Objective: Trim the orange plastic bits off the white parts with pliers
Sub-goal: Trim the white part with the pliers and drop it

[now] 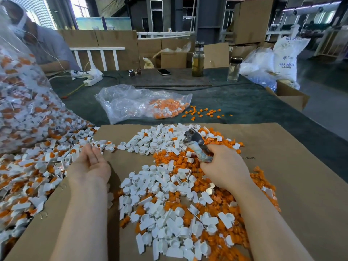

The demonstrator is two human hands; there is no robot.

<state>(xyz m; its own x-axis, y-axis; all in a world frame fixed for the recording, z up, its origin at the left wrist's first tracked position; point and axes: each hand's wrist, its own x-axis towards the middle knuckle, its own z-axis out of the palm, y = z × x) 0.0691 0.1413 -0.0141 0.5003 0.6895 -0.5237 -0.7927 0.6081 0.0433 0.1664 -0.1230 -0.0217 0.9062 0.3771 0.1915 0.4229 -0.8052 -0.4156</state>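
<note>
Right hand (225, 166) grips pliers (197, 145) over white parts (169, 219) and orange bits (173, 159). Left hand (90, 162) spread, palm up, empty. White sack (287, 59) reads "ABS RESIN".

Pliers (195, 142) dull metal; white parts (169, 187) smooth plastic; cardboard (293, 166) matt.

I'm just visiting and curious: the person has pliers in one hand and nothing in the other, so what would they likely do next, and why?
Probably the left hand reaches into the untrimmed pile beside it to pick up one white part that has its orange bit attached. That hand lies palm up and holds nothing, while the right hand already grips the pliers, which have nothing between them.
</note>
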